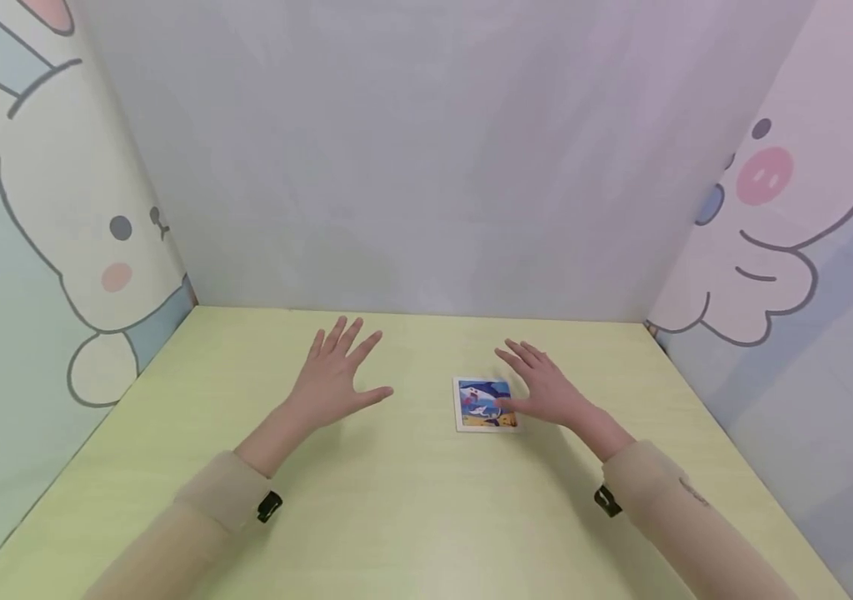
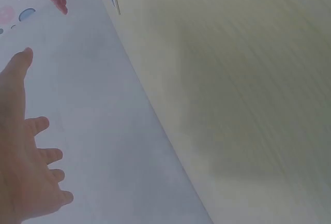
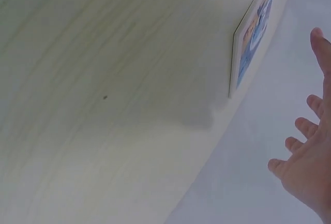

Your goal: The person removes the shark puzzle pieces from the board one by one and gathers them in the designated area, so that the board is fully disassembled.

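Pale walls point(image 1: 411, 150) border a yellow-green table point(image 1: 411, 508), a cartoon rabbit point(image 1: 67, 200) at left; the left hand point(image 1: 327, 385) hangs above the table, fingers spread wide, holding nothing; next, a white-edged square picture point(image 1: 481, 407), seemingly of sharks, lies flat; the right hand point(image 1: 546, 392) hovers by its right edge, wide and holding nothing; rightmost, a cartoon pig point(image 1: 809, 196)

The head view looks forward and down across the bench point(image 1: 411, 517); the wrist views, closer and tilted, look past left fingers point(image 2: 50, 155) and right fingers point(image 3: 306, 128); all share the picture card point(image 1: 481, 405).
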`<state>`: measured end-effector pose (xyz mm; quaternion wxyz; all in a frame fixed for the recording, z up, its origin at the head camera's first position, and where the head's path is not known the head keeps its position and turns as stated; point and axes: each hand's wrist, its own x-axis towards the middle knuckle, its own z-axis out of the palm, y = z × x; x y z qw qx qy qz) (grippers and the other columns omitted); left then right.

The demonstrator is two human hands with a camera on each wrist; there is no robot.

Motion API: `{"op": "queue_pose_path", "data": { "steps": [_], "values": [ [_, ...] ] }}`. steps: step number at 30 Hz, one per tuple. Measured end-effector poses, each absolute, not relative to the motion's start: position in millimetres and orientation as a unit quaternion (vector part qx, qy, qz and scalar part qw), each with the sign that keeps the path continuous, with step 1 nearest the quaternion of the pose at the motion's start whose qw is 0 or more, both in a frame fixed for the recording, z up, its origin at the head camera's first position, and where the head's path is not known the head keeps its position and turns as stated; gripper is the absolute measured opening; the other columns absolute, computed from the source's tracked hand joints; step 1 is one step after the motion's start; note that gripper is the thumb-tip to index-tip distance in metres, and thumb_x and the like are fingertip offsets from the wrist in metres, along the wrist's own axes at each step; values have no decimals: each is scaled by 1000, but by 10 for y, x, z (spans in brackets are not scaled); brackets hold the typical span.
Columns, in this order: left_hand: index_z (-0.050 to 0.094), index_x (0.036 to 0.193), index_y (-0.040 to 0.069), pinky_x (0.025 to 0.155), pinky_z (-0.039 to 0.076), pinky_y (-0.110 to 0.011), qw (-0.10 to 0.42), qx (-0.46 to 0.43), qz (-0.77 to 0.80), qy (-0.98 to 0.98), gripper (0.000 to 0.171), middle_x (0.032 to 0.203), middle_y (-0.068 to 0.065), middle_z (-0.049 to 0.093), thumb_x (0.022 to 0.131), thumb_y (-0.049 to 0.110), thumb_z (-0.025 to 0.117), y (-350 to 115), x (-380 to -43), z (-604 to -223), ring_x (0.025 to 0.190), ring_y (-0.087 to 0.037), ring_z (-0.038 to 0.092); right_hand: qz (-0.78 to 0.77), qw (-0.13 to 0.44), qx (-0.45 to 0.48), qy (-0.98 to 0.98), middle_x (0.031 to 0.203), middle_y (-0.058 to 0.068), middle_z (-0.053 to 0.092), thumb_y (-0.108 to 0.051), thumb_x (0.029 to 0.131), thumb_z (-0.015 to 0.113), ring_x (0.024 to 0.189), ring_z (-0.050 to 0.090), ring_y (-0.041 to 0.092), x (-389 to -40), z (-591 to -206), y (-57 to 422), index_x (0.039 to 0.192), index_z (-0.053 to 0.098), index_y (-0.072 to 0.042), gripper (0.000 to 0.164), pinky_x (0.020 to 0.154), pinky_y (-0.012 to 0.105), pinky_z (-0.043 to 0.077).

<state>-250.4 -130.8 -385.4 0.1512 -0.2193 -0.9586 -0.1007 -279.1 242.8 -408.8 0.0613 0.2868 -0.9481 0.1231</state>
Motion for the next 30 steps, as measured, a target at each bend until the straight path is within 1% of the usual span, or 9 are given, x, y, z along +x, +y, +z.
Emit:
{"op": "queue_pose_path", "data": {
  "steps": [2,6,8,11,15,18,22,26,30],
  "values": [
    [30,149,21,113,7,-54,153,-225,-106,-956,85,156,-13,20,82,67,54,-1229,-2547,-3872,145,-33,7,152,43,288,-945,155,13,21,-45,80,71,140,19,39,-2830,-4099,2415,148,29,-14,85,107,60,23],
    [29,149,21,114,11,-52,140,-240,-101,-955,83,155,-12,22,83,66,54,-1058,-2640,-3929,145,-32,10,181,-8,275,-944,153,13,26,-42,79,74,138,25,38,-2897,-4125,2398,148,30,-16,85,104,58,30],
    [30,149,21,113,12,-52,126,-252,-104,-954,83,155,-12,23,82,65,54,-964,-2678,-3963,144,-32,11,181,-30,271,-945,152,13,28,-42,79,74,138,26,38,-2932,-4148,2399,148,31,-17,85,104,57,30],
    [30,148,22,113,14,-52,104,-265,-115,-952,84,154,-11,25,81,64,57,-814,-2738,-4009,144,-32,13,179,-53,283,-941,151,14,30,-43,78,75,137,27,39,-2986,-4183,2411,147,33,-16,85,105,57,29],
    [31,148,23,113,15,-52,77,-278,-127,-949,84,154,-10,26,80,62,62,-612,-2849,-4060,144,-31,12,180,-69,305,-933,148,17,33,-46,75,76,135,29,40,-3039,-4217,2439,144,39,-12,85,105,58,28],
    [33,147,23,112,17,-52,65,-293,-125,-946,84,153,-10,28,79,59,65,-468,-2931,-4092,144,-31,13,187,-83,311,-928,147,16,35,-46,74,77,133,30,38,-3051,-4218,2461,142,41,-12,85,104,58,28],
    [38,145,22,111,21,-51,44,-304,-127,-943,80,150,-9,34,79,55,68,-308,-3010,-4145,142,-31,20,178,-88,333,-922,146,17,37,-48,72,78,131,33,38,-3069,-4256,2468,142,41,-10,87,104,58,29],
    [40,143,22,109,25,-49,6,-310,-128,-942,78,145,-7,40,78,53,70,-179,-3086,-4240,137,-29,28,147,-76,356,-920,144,16,40,-54,69,77,128,37,37,-3094,-4319,2469,142,41,-9,93,102,56,32],
    [45,140,20,105,30,-47,-22,-320,-128,-938,73,139,-7,46,79,51,71,-85,-3141,-4331,131,-28,35,141,-80,357,-920,144,15,41,-56,67,78,128,37,38,-3079,-4328,2466,142,40,-8,96,102,56,32]
  ]
}}
